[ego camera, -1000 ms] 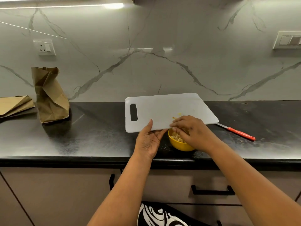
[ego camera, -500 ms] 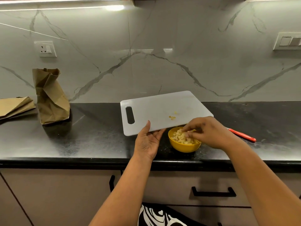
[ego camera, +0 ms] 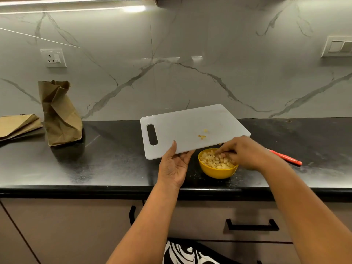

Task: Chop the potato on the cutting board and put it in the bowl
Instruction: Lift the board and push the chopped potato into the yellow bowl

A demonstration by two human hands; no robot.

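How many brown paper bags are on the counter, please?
2. One paper bag stands upright, crumpled, at the left of the counter. The other, a flat bag, lies beside it at the left edge of the picture, partly cut off. I see no more.

Compared with a second ago, your right hand [ego camera: 242, 152] has left the cutting board [ego camera: 182, 128] and now reaches into the yellow bowl [ego camera: 217, 171], fingertips on the potato cubes [ego camera: 211, 161]. The bowl, then largely covered by that hand and the board's near edge, now shows its contents, and two small scraps [ego camera: 202, 136] lie exposed on the board.
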